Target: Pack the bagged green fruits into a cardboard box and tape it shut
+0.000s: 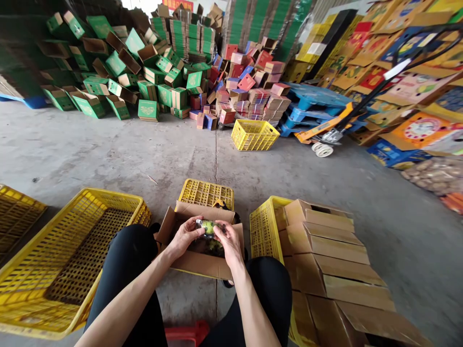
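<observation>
Between my two hands is a small clear plastic pack [209, 227] with something green and dark inside; its exact contents are too small to make out. My left hand [185, 235] grips its left end, and my right hand [228, 238] has fingers around its right end. Both hands are over an open cardboard box [200, 262] between my knees. More dark and green packed items [214, 247] lie inside that box, partly covered by my hands. A yellow crate [207, 191] stands just beyond the box.
A large yellow crate [77, 250] is at my left, another yellow crate [265, 231] with cardboard boxes [336, 260] at my right. Further off are a yellow crate [255, 136], a pallet jack [331, 132], blue pallets [311, 103] and heaped green boxes [148, 110].
</observation>
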A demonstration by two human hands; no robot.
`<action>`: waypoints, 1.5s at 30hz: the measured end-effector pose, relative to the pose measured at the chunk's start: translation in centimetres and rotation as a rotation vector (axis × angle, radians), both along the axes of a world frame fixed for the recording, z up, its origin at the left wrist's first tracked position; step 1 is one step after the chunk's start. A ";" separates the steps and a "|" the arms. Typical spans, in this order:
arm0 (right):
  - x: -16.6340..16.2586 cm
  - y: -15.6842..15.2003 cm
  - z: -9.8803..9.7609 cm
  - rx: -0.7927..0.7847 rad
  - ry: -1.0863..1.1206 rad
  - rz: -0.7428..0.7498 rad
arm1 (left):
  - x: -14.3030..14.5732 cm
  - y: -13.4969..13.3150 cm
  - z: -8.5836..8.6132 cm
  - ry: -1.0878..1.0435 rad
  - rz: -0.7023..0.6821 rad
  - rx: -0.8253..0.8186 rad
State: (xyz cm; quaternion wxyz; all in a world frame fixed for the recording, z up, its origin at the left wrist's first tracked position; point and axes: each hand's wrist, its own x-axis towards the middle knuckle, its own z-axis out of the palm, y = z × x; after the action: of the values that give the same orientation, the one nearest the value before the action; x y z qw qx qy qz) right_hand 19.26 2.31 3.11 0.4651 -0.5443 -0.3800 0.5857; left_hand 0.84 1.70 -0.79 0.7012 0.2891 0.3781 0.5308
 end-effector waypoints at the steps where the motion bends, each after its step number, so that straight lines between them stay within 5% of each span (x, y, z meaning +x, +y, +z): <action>1: 0.0 0.0 -0.1 0.012 -0.005 0.003 | 0.0 0.0 0.0 0.003 -0.001 0.003; 18: 0.1 0.6 -1.9 0.256 -0.059 0.011 | -0.5 -0.1 -0.4 0.009 -0.043 -0.246; 30: -0.3 -0.2 -0.6 0.591 -0.433 0.332 | -0.4 0.1 0.1 -0.127 0.023 -0.145; 34: -0.1 -0.1 -1.0 0.538 -0.371 0.386 | -0.5 0.3 0.3 -0.155 0.069 -0.122; 41: 0.2 0.4 -2.1 0.311 -0.285 0.096 | -0.2 0.2 0.6 -0.247 0.008 -0.096; 45: 0.1 0.4 -1.7 0.172 -0.187 0.060 | 0.0 0.1 0.8 -0.271 -0.070 -0.047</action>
State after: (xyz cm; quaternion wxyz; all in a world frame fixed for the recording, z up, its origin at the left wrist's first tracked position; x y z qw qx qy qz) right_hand 19.37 2.74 1.37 0.4547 -0.5430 -0.4865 0.5116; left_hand 0.83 1.77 0.02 0.7704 0.2111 0.2822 0.5313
